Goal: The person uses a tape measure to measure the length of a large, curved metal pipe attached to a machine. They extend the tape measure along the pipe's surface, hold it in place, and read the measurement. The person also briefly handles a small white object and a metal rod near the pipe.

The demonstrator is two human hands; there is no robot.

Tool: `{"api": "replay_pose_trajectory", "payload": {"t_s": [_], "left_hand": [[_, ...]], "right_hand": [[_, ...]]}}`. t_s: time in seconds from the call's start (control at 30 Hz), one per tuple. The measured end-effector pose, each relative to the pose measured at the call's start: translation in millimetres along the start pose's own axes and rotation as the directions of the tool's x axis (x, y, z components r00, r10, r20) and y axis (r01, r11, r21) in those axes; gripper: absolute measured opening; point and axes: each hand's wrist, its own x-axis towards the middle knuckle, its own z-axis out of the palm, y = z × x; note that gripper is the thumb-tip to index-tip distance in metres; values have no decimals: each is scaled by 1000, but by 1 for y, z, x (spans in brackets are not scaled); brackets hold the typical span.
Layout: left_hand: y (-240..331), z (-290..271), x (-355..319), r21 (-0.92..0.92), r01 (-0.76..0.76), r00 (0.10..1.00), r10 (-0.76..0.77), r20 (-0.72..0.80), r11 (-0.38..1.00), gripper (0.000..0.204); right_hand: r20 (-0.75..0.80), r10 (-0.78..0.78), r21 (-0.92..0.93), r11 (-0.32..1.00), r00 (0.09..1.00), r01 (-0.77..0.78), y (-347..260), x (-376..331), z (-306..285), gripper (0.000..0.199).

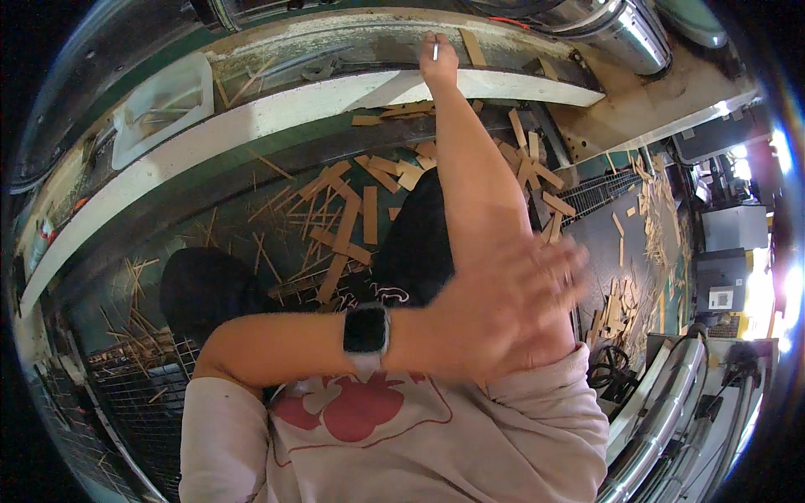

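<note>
My right hand [438, 60] reaches far out to the upper middle and pinches a thin white stick-like object [435, 50] above a dusty work surface [335, 52]. My left hand [507, 306] crosses in front of my chest to the right, blurred, fingers spread, holding nothing, near my right upper arm. A dark square watch [366, 329] sits on my left wrist. I wear a pale shirt with a red print [360, 411].
A long white ledge [251, 113] curves across the machine front. Several wooden offcuts and slivers [352, 210] litter the dark floor below. A white tray [163, 105] rests upper left. Shiny metal ducts [620, 29] run top right and bottom right; more scrap wood [654, 218] lies at right.
</note>
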Motion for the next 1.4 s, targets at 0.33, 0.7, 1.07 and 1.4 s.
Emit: {"api": "replay_pose_trajectory", "payload": {"t_s": [0.33,0.7,1.07,1.4], "left_hand": [[74,-6,-1,-636,-299,953,254,-164,711,52],[-48,-25,-29,189,451,865,-375,-333,873,46],[-8,-15,-39,124,268,904,-205,-376,955,34],[5,-26,-14,-128,-43,974,13,-226,991,33]], "right_hand": [[-76,-65,-46,997,995,62,29,4,2,19],[-67,37,27,999,997,-35,16,0,3,36],[-32,80,-17,997,996,-80,12,2,1,16],[-93,-45,-32,999,995,43,13,-2,1,15]]}}
